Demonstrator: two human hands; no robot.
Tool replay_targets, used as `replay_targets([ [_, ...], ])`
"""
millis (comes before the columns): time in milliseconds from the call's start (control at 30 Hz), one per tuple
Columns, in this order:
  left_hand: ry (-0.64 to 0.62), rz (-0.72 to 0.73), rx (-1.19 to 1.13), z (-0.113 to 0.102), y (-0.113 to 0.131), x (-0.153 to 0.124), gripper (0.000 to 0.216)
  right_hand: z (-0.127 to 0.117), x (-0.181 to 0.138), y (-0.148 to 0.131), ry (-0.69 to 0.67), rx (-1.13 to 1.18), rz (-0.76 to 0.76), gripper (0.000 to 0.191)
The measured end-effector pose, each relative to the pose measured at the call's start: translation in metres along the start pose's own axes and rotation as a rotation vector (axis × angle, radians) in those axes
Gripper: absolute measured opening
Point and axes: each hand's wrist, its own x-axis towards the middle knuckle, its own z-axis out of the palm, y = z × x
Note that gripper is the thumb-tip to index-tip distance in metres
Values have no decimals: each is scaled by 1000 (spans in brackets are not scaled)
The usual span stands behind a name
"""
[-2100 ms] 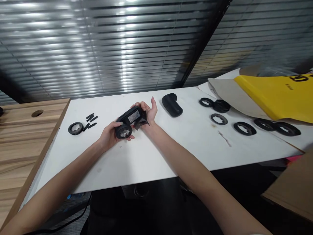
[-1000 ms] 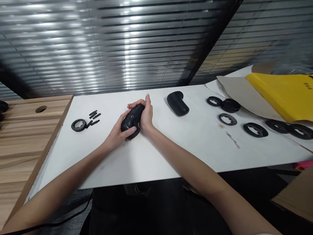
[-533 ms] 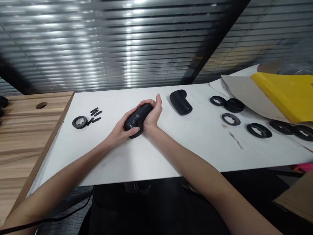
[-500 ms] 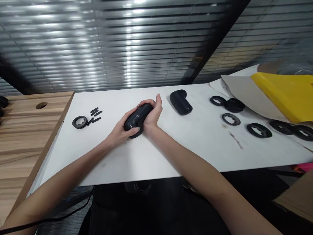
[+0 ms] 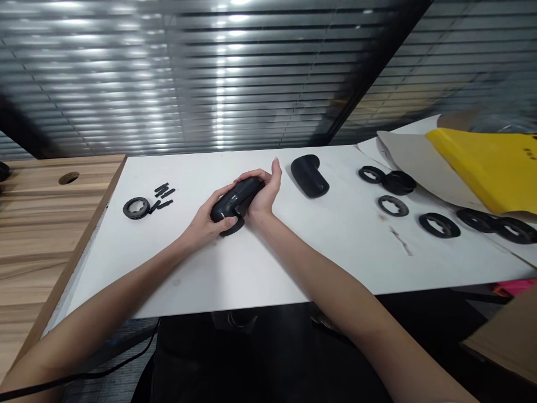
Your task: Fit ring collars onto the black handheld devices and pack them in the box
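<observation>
Between both hands, above the white table, is a black curved handheld device (image 5: 237,198) with a small switch or label on its upper face. My left hand (image 5: 208,219) grips its left end, thumb across the near side. Wrapped round the far right end is my right hand (image 5: 265,196), its thumb sticking up. The fingers under the device are hidden. A similar black curved piece (image 5: 309,176) lies on the table just right of my right hand. To the left rest a black ring (image 5: 136,208) and several short black strips (image 5: 164,191).
Several black rings (image 5: 439,225) and a round black part (image 5: 399,182) lie on the right of the white table (image 5: 335,252). Behind them are brown paper and a yellow packet (image 5: 482,162). A wooden surface (image 5: 42,224) adjoins on the left; blinds (image 5: 235,78) stand behind.
The device has turned very slightly in my hands, and my right thumb has shifted a little to the right. Both hands keep their hold. The camera view has moved slightly.
</observation>
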Motion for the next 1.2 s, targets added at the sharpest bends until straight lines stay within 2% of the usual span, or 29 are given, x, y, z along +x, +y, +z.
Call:
replay_targets([
  [267,-25,-118,57,0,6,-6,80,-3,5,1,37,22,17,70],
  [500,-101,-114,53,0,5,-5,86,0,-3,4,-8,39,-30,66],
  [733,-9,-100,39,-2,5,-7,82,3,-3,7,-204,8,-40,52],
  [833,9,-98,48,-3,6,-8,80,4,-4,7,-225,29,-42,45],
  [1033,39,-54,37,-2,7,-11,78,3,-8,9,-300,-29,-145,48],
  [1200,50,-12,49,-1,5,-12,76,4,-13,8,-286,-45,-161,56],
])
